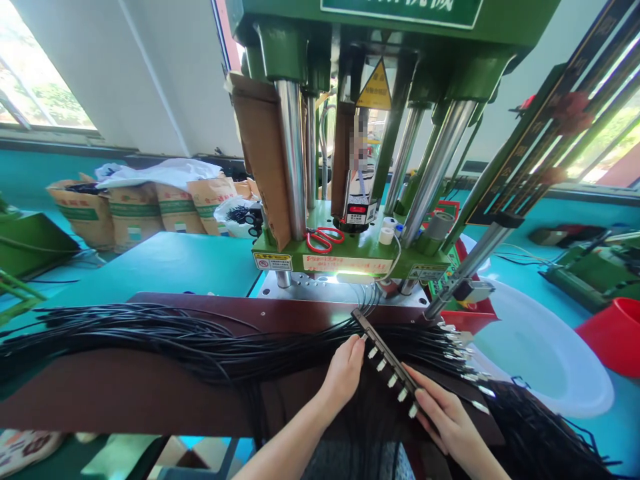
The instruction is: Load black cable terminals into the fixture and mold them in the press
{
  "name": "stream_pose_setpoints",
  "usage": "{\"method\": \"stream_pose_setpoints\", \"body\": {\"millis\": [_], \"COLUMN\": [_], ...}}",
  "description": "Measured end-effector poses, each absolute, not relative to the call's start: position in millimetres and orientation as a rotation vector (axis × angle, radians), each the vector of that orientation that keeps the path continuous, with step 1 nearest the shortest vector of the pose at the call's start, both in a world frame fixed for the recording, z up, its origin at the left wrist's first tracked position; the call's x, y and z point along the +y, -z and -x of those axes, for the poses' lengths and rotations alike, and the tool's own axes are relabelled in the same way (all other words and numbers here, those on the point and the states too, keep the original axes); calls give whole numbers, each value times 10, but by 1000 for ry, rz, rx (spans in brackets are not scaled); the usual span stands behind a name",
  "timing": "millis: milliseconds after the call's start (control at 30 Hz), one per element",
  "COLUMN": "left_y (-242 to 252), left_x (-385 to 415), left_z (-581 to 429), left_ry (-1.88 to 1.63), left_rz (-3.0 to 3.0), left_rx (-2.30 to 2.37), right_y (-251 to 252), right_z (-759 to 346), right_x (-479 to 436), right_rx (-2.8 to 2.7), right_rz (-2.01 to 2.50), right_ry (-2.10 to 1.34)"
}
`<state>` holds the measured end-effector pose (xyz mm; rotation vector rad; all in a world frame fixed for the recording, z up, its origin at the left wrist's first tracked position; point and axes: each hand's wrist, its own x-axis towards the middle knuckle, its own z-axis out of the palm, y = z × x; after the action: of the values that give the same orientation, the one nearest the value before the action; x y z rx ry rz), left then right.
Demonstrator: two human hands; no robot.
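Observation:
A dark metal bar fixture (387, 353) is held slantwise above the brown work table, with a row of several silver plugs (393, 380) sticking out along its near-left side. My right hand (445, 410) grips the bar's lower end, thumb on top. At the upper end, the fingers of my left hand (345, 370) are closed on a silver plug (365, 337). Thin cables (369, 297) run from the bar's far end towards the press. Behind the bar lies a long bundle of black cables (210, 343), whose silver plug ends (463, 353) point right.
A green press (345, 250) with steel columns stands ahead, red-handled scissors (325, 239) on its ledge. The brown table (125, 393) spans the front. To the right are a white round tub (545, 347), a red bucket (615, 340) and more black cables (540, 427). Paper sacks (135, 213) stand back left.

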<state>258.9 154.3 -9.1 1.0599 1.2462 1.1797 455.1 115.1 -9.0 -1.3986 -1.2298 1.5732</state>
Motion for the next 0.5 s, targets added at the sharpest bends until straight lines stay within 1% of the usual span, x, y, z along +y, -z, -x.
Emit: {"method": "stream_pose_setpoints", "body": {"millis": [267,400,500], "left_y": [96,87,96], "left_x": [1541,1543,1557], "left_z": [-2552,-2531,-2532], "left_ry": [-1105,-1067,-1060], "left_rz": [-1135,-1167,-1158], "left_rx": [1282,1240,1240], "right_y": [171,97,12], "right_z": [-4583,-4554,-4541], "right_x": [1167,1158,1178], "right_rx": [-1306,-1327,-1453], "right_rz": [1357,1349,1334], "right_ry": [-1575,-1510,-1449]}}
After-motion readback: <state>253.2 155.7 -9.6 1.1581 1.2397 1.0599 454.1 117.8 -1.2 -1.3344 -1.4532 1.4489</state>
